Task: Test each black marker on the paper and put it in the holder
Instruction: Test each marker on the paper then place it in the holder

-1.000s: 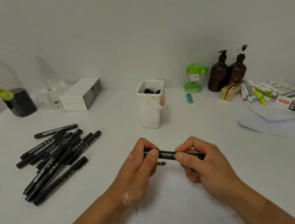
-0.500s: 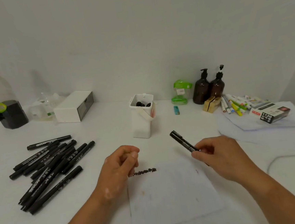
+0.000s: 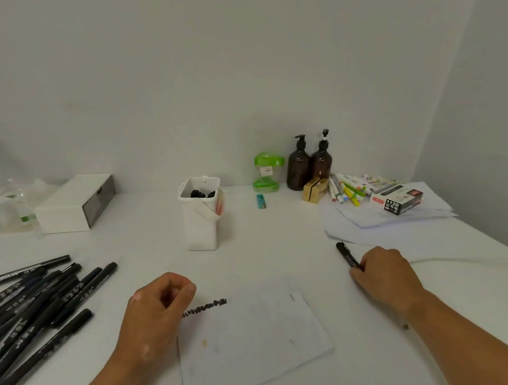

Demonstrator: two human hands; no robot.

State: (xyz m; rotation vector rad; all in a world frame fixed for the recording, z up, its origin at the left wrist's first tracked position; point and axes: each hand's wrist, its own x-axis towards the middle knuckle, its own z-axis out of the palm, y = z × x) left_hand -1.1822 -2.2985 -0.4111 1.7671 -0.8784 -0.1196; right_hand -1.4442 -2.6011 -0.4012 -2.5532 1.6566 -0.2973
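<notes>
Noting the split of the hands: a second ago both gripped one black marker point(image 3: 348, 257) level over the top of the paper point(image 3: 250, 340); now only the right hand point(image 3: 386, 276) holds it, fingers curled round the lower barrel, the capped end pointing up and away. The right hand has travelled out to the right and sits low, beside the paper's right edge. The marker is well apart from the white holder point(image 3: 202, 227), which stands behind the paper with several black marker ends point(image 3: 200, 194) showing inside. The left hand point(image 3: 159, 314) stays at the paper's top left corner, curled into a loose fist with nothing visible in it, just beside the dark scribble point(image 3: 206, 307). Judgement: the test stroke for this marker is done and the cap is back on, so only the drop into the holder is left; the hand's drift to the right takes it no nearer. The pile of untested markers point(image 3: 35, 309) lies at left, unchanged.
</notes>
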